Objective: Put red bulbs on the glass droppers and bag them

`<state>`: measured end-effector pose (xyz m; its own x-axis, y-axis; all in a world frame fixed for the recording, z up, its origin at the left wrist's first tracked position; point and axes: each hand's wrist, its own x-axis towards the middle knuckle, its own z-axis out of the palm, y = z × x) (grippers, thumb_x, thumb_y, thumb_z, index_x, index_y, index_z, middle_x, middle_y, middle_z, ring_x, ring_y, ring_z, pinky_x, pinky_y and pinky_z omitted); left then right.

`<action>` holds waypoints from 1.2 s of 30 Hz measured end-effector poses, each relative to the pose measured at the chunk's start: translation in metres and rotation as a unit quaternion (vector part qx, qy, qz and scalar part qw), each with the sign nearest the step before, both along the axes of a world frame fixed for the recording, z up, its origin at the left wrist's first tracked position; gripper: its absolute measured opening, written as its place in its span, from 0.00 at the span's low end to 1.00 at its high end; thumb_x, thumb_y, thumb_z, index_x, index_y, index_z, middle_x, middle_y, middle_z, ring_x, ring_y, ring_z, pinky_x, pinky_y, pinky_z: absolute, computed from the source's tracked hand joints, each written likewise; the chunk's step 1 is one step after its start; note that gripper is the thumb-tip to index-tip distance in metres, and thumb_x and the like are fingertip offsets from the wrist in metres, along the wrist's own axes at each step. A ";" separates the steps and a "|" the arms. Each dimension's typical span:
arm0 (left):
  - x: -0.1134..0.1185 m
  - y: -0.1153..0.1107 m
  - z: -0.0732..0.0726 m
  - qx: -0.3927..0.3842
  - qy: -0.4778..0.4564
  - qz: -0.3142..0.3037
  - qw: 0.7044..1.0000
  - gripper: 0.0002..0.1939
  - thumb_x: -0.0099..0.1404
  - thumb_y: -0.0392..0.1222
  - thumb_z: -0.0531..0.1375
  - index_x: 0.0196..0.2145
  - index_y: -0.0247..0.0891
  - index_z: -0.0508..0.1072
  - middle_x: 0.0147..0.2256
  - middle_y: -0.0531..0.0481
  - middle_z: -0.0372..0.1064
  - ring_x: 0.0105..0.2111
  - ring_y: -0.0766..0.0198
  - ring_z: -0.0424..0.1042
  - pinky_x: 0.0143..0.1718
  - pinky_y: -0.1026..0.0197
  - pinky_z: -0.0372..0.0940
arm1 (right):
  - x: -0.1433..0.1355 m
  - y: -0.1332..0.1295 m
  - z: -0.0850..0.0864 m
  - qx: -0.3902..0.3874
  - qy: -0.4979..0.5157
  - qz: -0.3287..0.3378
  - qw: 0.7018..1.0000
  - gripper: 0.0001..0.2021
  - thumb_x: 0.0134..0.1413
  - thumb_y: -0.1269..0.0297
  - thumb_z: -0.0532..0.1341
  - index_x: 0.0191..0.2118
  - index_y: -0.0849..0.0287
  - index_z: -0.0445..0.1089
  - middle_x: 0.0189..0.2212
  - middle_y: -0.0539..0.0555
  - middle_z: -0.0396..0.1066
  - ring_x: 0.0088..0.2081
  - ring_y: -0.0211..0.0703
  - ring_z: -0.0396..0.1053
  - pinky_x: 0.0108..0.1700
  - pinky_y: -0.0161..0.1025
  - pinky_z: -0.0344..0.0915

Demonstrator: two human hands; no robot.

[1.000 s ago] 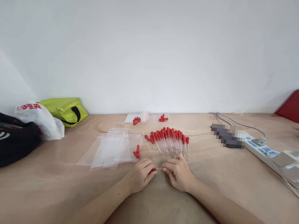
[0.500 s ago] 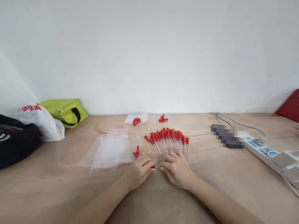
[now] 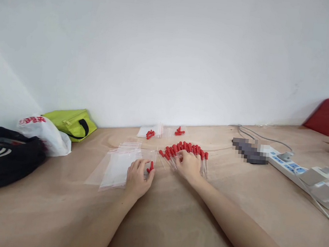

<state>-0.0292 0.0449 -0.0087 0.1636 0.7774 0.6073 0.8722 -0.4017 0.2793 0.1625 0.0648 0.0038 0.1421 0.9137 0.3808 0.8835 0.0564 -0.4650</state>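
Observation:
Glass droppers with red rubber bulbs [image 3: 190, 146] lie fanned out on the wooden table, bulbs toward the wall. My right hand [image 3: 189, 165] is over the middle of this fan and hides many of the glass tubes. Its thumb and forefinger close on a dropper [image 3: 174, 148] near its red bulb; the tube is mostly covered. Left of the fan, my left hand [image 3: 139, 178] has its fingers apart around a few loose red rubber bulbs [image 3: 150, 167], with nothing visibly gripped. Under and beside it are clear zip bags [image 3: 116, 169].
More red bulbs lie on small bags by the wall, one pile on the left [image 3: 150, 134] and another on the right [image 3: 179, 131]. A power strip [image 3: 283, 160] with chargers and cables runs along the right. Black [image 3: 6, 158], white [image 3: 47, 133] and yellow-green [image 3: 74, 124] bags stand left.
The hands have moved apart from the dropper between them. My right hand has gone forward over the fan; my left hand has moved left to the loose bulbs and opened.

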 end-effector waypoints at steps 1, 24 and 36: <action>0.000 0.000 0.000 -0.005 -0.002 -0.001 1.000 0.12 0.53 0.40 0.58 0.36 0.38 0.66 0.35 0.45 0.65 0.38 0.53 0.65 0.38 0.53 0.60 | -0.005 0.003 0.000 -0.005 -0.011 -0.012 1.000 0.07 0.49 0.66 0.54 0.33 0.59 0.68 0.26 0.54 0.72 0.33 0.45 0.67 0.38 0.41 0.47; -0.004 0.007 -0.011 -0.055 -0.081 -0.001 0.995 0.14 0.50 0.29 0.50 0.37 0.36 0.64 0.34 0.48 0.62 0.27 0.65 0.67 0.30 0.60 0.67 | -0.063 0.002 0.008 -0.112 -0.131 0.069 0.983 0.13 0.50 0.67 0.52 0.37 0.67 0.70 0.36 0.64 0.71 0.39 0.49 0.65 0.43 0.45 0.46; -0.001 0.009 -0.013 0.086 -0.077 -0.045 0.992 0.12 0.52 0.30 0.51 0.35 0.35 0.69 0.39 0.44 0.59 0.33 0.62 0.67 0.35 0.58 0.67 | -0.019 -0.037 0.022 -0.183 -0.130 0.136 0.965 0.11 0.48 0.63 0.56 0.36 0.61 0.69 0.37 0.59 0.70 0.42 0.50 0.64 0.42 0.45 0.50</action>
